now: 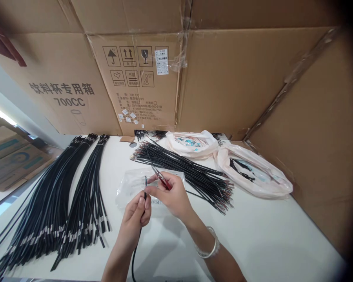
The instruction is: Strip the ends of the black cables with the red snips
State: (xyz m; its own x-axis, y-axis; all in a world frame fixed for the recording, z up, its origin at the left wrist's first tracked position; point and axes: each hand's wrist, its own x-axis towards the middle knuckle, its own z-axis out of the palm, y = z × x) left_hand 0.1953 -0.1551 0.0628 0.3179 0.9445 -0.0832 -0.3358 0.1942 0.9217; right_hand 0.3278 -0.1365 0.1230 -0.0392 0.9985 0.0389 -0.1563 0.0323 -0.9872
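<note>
My left hand is closed around a black cable, near its upper end. The cable's tail hangs down past my wrist to the bottom edge of the view. At that end stands a short silvery sleeve, with my right thumb and a finger touching it. My right hand also keeps a red-handled tool with slim metal blades, likely small scissors, in its palm, blades pointing up and left. Beneath both hands lies a clear plastic bag with some print on it.
Bundles of black cables with silvery sleeves lie at left. Behind my hands is a pile of black cables with coppery ends. Two pale bags hold small parts. Cardboard walls enclose the white table behind and at right.
</note>
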